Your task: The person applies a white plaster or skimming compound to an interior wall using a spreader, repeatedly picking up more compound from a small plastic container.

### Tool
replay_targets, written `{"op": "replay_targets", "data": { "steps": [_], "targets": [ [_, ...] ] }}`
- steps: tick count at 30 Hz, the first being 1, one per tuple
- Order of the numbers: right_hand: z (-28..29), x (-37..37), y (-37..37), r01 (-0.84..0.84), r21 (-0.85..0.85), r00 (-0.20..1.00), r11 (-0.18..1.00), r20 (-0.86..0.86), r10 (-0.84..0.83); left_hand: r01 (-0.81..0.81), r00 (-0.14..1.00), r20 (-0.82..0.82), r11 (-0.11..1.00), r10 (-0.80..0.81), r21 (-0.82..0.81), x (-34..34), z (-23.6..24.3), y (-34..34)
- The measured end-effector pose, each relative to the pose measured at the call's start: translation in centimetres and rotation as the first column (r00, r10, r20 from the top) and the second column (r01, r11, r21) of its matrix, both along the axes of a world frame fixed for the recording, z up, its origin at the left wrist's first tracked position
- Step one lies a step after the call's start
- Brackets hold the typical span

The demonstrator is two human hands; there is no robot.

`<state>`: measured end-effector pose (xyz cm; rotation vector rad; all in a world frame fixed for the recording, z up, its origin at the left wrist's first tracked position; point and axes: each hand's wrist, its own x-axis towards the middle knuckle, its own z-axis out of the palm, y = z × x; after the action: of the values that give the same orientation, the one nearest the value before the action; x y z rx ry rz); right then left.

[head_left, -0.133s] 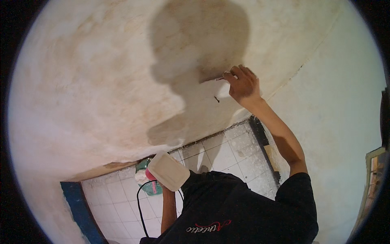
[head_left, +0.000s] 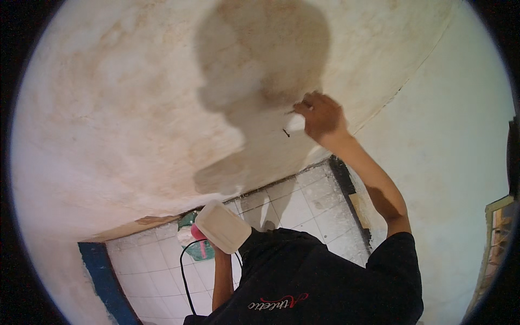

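My right hand (head_left: 323, 118) is raised against the stained, off-white wall (head_left: 135, 108), its fingers closed on a thin flat scraper (head_left: 290, 112). Seen almost edge-on, the scraper points left, close to the wall; whether it touches cannot be made out. A small dark crack or hole (head_left: 286, 132) marks the wall just below it. Low at my waist, my left hand (head_left: 221, 252) holds up a pale rectangular plastic tub (head_left: 223, 226) from beneath. Most of its fingers are hidden by the tub, and the contents are hard to tell from its pale inside.
Below lies a white tiled floor (head_left: 292, 208) with dusty patches. A green item (head_left: 205, 253) with a pink object (head_left: 197, 232) and a black cable (head_left: 182, 271) are near my left hand. A blue door frame (head_left: 105, 279) stands left; a pale side wall (head_left: 433, 162) meets the stained wall at right.
My right hand has shifted slightly down and left with the scraper, whose blade now shows less. My left hand and the tub stay almost still.
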<state>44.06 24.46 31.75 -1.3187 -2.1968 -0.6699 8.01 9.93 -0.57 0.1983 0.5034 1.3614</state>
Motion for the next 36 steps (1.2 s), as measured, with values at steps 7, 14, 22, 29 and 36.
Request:
{"op": "replay_targets", "data": {
  "steps": [7, 14, 22, 29, 36],
  "targets": [
    [-9.4, -3.0, 0.8, -0.076, -0.093, 0.992, 0.993, 0.094, 0.085, 0.061, 0.989, 0.129, 0.996, -0.068, 0.061, 1.1, -2.0, 1.3],
    [-4.3, -2.7, 3.5, -0.050, 0.147, 0.993, 0.988, 0.110, 0.034, 0.087, 0.984, 0.147, 0.989, -0.105, 0.121, 1.2, -2.6, 1.9],
    [5.0, -3.2, -2.4, 0.009, 0.224, 0.922, 0.975, -0.380, 0.078, 0.076, 0.984, 0.152, 0.988, -0.097, 0.138, 0.0, -4.2, 1.6],
    [-15.6, -5.0, -9.5, -0.343, -0.357, -0.071, 0.869, -0.912, -0.403, 0.065, 0.990, 0.121, 0.993, -0.077, 0.101, -1.0, -3.7, 0.9],
    [-19.7, -8.9, -2.2, -0.410, -0.096, -0.569, 0.907, -0.750, -0.337, 0.094, 0.992, 0.082, 0.992, -0.101, 0.080, -3.8, -2.6, -0.1]
  ]
}}
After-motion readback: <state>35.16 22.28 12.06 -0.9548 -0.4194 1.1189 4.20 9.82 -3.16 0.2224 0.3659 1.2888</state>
